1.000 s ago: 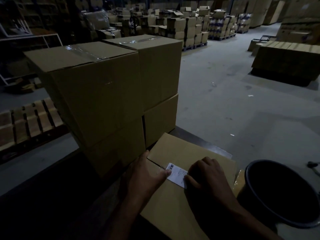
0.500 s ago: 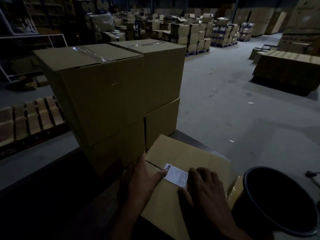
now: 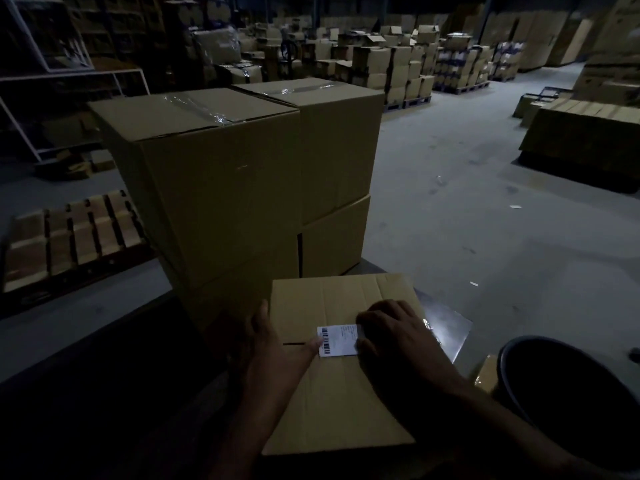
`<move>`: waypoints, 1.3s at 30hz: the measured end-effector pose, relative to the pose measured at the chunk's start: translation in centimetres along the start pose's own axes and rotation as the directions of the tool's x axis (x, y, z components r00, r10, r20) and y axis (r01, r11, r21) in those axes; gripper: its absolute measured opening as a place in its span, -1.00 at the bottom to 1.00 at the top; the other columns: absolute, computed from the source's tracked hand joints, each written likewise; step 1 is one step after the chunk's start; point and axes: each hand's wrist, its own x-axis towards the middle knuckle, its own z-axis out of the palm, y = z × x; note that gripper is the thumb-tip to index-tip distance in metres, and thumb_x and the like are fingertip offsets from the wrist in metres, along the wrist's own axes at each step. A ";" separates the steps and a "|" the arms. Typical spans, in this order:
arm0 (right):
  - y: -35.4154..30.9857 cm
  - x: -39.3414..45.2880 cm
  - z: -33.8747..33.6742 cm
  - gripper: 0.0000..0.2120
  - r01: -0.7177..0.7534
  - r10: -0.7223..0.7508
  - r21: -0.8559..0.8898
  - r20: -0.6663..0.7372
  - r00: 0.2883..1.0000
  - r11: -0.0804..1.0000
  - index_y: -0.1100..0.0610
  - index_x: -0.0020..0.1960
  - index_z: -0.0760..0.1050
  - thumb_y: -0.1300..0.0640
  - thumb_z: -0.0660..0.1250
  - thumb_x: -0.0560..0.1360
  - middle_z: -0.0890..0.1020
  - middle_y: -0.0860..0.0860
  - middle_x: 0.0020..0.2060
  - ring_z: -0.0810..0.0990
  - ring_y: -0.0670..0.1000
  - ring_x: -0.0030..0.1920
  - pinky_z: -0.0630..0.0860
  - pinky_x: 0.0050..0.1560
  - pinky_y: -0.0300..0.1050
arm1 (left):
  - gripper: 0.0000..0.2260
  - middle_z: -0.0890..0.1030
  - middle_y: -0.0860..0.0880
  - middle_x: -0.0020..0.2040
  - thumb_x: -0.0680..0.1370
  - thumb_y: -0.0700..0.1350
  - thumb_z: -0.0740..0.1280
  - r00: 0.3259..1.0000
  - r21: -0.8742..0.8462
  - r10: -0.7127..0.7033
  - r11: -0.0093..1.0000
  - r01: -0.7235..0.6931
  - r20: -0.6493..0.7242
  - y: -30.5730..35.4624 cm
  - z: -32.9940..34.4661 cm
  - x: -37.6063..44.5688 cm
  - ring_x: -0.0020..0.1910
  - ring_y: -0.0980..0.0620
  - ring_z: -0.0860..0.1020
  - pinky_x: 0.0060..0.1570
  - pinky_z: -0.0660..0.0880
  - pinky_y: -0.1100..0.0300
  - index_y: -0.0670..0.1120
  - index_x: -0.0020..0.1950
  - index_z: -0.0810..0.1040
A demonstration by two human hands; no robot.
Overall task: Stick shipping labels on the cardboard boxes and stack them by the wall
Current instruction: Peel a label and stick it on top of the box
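A flat brown cardboard box [image 3: 346, 393] lies on the dark table in front of me. A white shipping label [image 3: 337, 340] with a barcode sits on its top. My left hand [image 3: 273, 344] rests on the box's left side, thumb pressing the label's left edge. My right hand [image 3: 394, 336] lies over the label's right end, fingers bent and pressing down. Behind the box stand taped cardboard boxes [image 3: 214, 188] stacked in two columns [image 3: 341, 150].
A dark round bin [image 3: 568, 393] stands at the lower right. A wooden pallet [image 3: 72, 233] lies on the floor at left. Pallets of boxes [image 3: 398, 71] fill the back; flat cardboard stacks [image 3: 585, 133] sit at right. Grey open floor [image 3: 467, 220] lies between.
The view shifted, so the box now sits squarer to me. My right hand slid right along the label, showing more of it. My left thumb stays at its left edge.
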 end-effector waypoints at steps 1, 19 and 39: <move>-0.3 -0.3 0.1 -0.70 -0.014 0.013 -0.018 -0.008 1.000 1.000 -0.17 0.21 0.48 -0.25 0.18 0.57 0.45 -0.24 0.14 0.35 -0.18 0.15 0.42 0.17 -0.23 | 0.04 0.14 -0.06 0.63 0.40 0.38 0.49 0.999 0.004 0.031 0.999 -0.031 -0.004 0.1 0.5 0.6 0.57 -0.16 0.23 0.51 0.26 -0.20 0.06 0.68 -0.01; 0.5 2.4 2.2 -0.73 -0.097 0.101 -0.096 0.032 0.994 0.991 -0.04 0.05 0.47 -0.20 0.13 0.62 0.49 -0.09 0.00 0.40 -0.03 0.04 0.30 0.07 -0.08 | -0.32 0.10 -0.05 0.63 0.63 0.24 0.28 0.995 0.113 0.101 0.989 -0.099 -0.008 0.3 3.5 2.7 0.55 -0.14 0.25 0.41 0.41 -0.14 0.06 0.66 0.11; -0.3 0.2 1.4 -0.84 -0.111 0.111 -0.016 -0.013 0.994 0.994 -0.14 0.02 0.50 -0.16 0.21 0.58 0.44 -0.19 -0.04 0.37 -0.13 0.00 0.34 0.00 -0.19 | -0.32 0.07 -0.06 0.65 0.64 0.21 0.30 0.997 0.090 0.083 0.993 -0.083 -0.003 0.5 3.2 2.5 0.58 -0.13 0.21 0.47 0.34 -0.13 0.05 0.67 0.11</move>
